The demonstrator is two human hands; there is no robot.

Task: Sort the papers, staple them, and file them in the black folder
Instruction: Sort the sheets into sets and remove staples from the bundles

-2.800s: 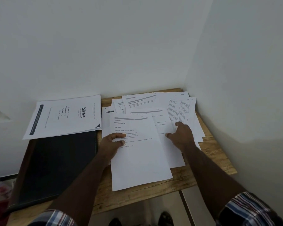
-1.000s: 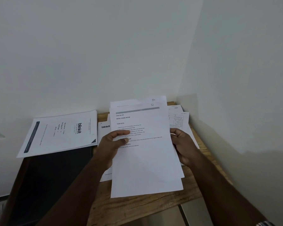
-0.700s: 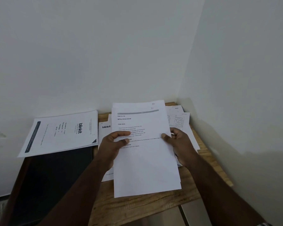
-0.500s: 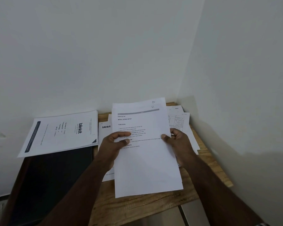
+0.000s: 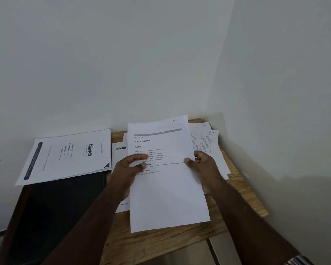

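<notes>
Both my hands, left hand (image 5: 129,169) and right hand (image 5: 203,169), grip a few sheets (image 5: 166,178) mid-frame; sorting underway, stapling and the black folder (image 5: 55,211) lower left untouched.

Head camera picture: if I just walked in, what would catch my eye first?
First, the small stack of printed sheets held up in the middle, the left hand and right hand gripping its sides. Then the black folder at lower left, a blinkit sheet lying across its far end.
</notes>
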